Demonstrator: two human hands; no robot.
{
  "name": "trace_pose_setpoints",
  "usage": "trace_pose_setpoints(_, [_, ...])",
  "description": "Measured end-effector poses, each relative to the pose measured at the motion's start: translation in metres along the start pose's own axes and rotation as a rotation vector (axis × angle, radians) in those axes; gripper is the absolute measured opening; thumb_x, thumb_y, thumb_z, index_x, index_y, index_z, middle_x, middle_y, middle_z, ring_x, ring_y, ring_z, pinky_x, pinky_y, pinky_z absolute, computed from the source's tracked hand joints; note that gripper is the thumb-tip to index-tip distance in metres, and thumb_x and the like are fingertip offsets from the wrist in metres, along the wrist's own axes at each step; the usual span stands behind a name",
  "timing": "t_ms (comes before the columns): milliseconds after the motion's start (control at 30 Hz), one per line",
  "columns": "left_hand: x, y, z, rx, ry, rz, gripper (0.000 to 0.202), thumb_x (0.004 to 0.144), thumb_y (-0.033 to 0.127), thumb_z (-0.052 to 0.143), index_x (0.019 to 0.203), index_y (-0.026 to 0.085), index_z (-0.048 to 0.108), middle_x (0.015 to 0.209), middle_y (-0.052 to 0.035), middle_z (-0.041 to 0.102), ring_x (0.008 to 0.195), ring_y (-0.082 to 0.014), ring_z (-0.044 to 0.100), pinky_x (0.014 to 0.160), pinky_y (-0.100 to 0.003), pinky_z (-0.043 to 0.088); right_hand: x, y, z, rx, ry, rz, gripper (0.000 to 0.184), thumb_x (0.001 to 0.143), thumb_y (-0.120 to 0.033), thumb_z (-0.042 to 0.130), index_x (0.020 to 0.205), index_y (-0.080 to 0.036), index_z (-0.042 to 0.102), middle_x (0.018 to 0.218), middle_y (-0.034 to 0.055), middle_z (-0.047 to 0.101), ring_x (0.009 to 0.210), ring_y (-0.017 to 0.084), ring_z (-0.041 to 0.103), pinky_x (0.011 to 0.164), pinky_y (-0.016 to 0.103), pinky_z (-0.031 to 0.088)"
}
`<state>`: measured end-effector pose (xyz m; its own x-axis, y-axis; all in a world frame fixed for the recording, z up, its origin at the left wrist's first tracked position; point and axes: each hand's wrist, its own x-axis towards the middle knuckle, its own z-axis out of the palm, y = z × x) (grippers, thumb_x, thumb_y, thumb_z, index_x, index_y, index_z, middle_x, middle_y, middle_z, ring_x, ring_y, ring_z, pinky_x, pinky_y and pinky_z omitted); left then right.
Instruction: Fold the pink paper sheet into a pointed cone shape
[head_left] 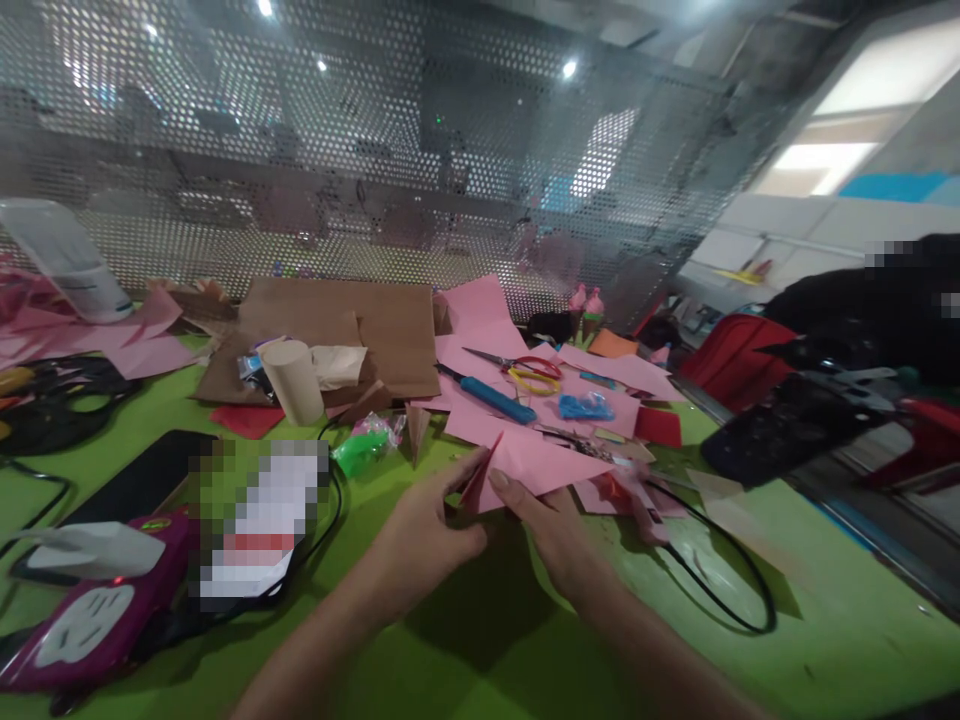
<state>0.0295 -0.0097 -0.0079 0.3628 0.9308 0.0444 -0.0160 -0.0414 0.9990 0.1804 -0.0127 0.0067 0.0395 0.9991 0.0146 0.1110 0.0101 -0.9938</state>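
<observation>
Both hands grip one folded piece of pink paper (pixel 544 458) above the green table. My left hand (pixel 431 525) pinches its left edge, where a darker fold shows. My right hand (pixel 551 525) has its thumb on the front face and the other fingers behind, partly hidden. Just past the paper lie scissors with red and yellow handles (pixel 536 372), a blue-handled tool (pixel 496 398) and a blue plastic packet (pixel 585 406). To the right of my right hand rests a pink glue gun (pixel 646 510) with a black cord. A small brown paper cone (pixel 418 432) stands beyond my left hand.
At left are a phone (pixel 262 520), a purple power strip (pixel 97 610) with a white plug and a clear bottle (pixel 71 265). Brown cardboard (pixel 390 330) and a beige tube (pixel 294 380) stand behind. A person in dark clothes (pixel 862 310) is at right, near a red chair (pixel 739 360).
</observation>
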Motion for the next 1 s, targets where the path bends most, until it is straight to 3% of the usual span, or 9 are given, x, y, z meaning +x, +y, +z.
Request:
trace_pose_setpoints(200, [0.002, -0.012, -0.001, 0.202, 0.126, 0.143, 0.059, 0.078, 0.005, 0.052, 0.134, 0.024, 0.056, 0.120, -0.0059, 0.068, 0.108, -0.0220, 0.061, 0.098, -0.037, 0.046, 0.003, 0.009, -0.002, 0.001, -0.048, -0.015, 0.049, 0.070, -0.058, 0.073, 0.099, -0.019, 0.071, 0.103, 0.0109, 0.074, 0.103, 0.032, 0.064, 0.089, 0.045, 0.051])
trace_pose_setpoints(300, [0.005, -0.017, -0.005, 0.220, 0.170, 0.148, 0.065, 0.075, -0.002, 0.043, 0.131, 0.026, 0.059, 0.122, -0.0043, 0.067, 0.111, -0.0209, 0.061, 0.102, -0.037, 0.043, 0.005, 0.012, -0.004, -0.001, -0.160, -0.109, 0.043, 0.074, -0.052, 0.073, 0.103, -0.021, 0.070, 0.104, 0.0076, 0.073, 0.102, 0.029, 0.064, 0.089, 0.041, 0.051])
trace_pose_setpoints(367, [0.008, -0.019, -0.009, 0.207, 0.211, 0.117, 0.066, 0.074, -0.004, 0.042, 0.129, 0.026, 0.061, 0.123, -0.0035, 0.068, 0.111, -0.0205, 0.062, 0.101, -0.037, 0.043, 0.005, 0.013, -0.006, -0.106, -0.205, -0.171, 0.039, 0.077, -0.048, 0.071, 0.105, -0.021, 0.069, 0.096, 0.0058, 0.072, 0.090, 0.024, 0.066, 0.080, 0.036, 0.052])
trace_pose_setpoints(467, [0.011, -0.019, -0.014, 0.175, 0.291, 0.069, 0.055, 0.079, 0.001, 0.044, 0.125, 0.022, 0.064, 0.122, -0.0051, 0.068, 0.110, -0.0211, 0.063, 0.100, -0.036, 0.044, 0.002, 0.013, -0.008, -0.333, -0.111, -0.288, 0.026, 0.080, -0.042, 0.069, 0.094, -0.020, 0.070, 0.080, 0.0031, 0.067, 0.066, 0.017, 0.058, 0.059, 0.028, 0.047])
trace_pose_setpoints(600, [0.013, -0.017, -0.018, 0.123, 0.344, 0.040, 0.046, 0.080, 0.006, 0.046, 0.120, 0.019, 0.067, 0.123, -0.0066, 0.068, 0.109, -0.0213, 0.063, 0.096, -0.033, 0.045, 0.003, 0.014, -0.013, -0.451, 0.107, -0.521, 0.010, 0.083, -0.030, 0.066, 0.082, -0.021, 0.062, 0.075, 0.0007, 0.058, 0.064, 0.014, 0.052, 0.056, 0.026, 0.043])
trace_pose_setpoints(667, [0.013, -0.015, -0.018, 0.125, 0.355, 0.032, 0.047, 0.078, 0.005, 0.046, 0.117, 0.019, 0.068, 0.119, -0.0063, 0.070, 0.104, -0.0208, 0.064, 0.092, -0.032, 0.047, 0.006, 0.015, -0.016, -0.466, 0.248, -0.572, 0.016, 0.080, -0.029, 0.069, 0.088, -0.022, 0.058, 0.083, 0.0013, 0.056, 0.069, 0.015, 0.052, 0.059, 0.027, 0.044])
trace_pose_setpoints(733, [0.013, -0.013, -0.017, 0.144, 0.360, 0.035, 0.043, 0.079, 0.008, 0.048, 0.115, 0.019, 0.069, 0.116, -0.0060, 0.071, 0.101, -0.0206, 0.065, 0.089, -0.032, 0.047, 0.012, 0.017, -0.019, -0.470, 0.344, -0.575, 0.033, 0.076, -0.031, 0.073, 0.102, -0.023, 0.055, 0.095, 0.0036, 0.054, 0.079, 0.018, 0.053, 0.066, 0.031, 0.046])
trace_pose_setpoints(867, [0.011, -0.012, -0.014, 0.184, 0.364, 0.055, 0.034, 0.084, 0.021, 0.055, 0.115, 0.021, 0.069, 0.112, -0.0059, 0.072, 0.096, -0.0214, 0.067, 0.081, -0.030, 0.050, 0.020, 0.018, -0.024, -0.443, 0.319, -0.547, 0.052, 0.075, -0.032, 0.072, 0.121, -0.025, 0.049, 0.107, 0.0058, 0.052, 0.092, 0.022, 0.053, 0.078, 0.038, 0.047])
trace_pose_setpoints(1000, [0.010, -0.016, -0.014, 0.186, 0.342, 0.123, 0.035, 0.081, 0.012, 0.054, 0.110, 0.022, 0.070, 0.106, -0.0035, 0.074, 0.094, -0.0203, 0.068, 0.083, -0.030, 0.051, 0.023, 0.012, -0.029, -0.423, 0.344, -0.519, 0.051, 0.075, -0.028, 0.071, 0.122, -0.026, 0.049, 0.100, 0.0034, 0.050, 0.088, 0.020, 0.051, 0.078, 0.036, 0.046])
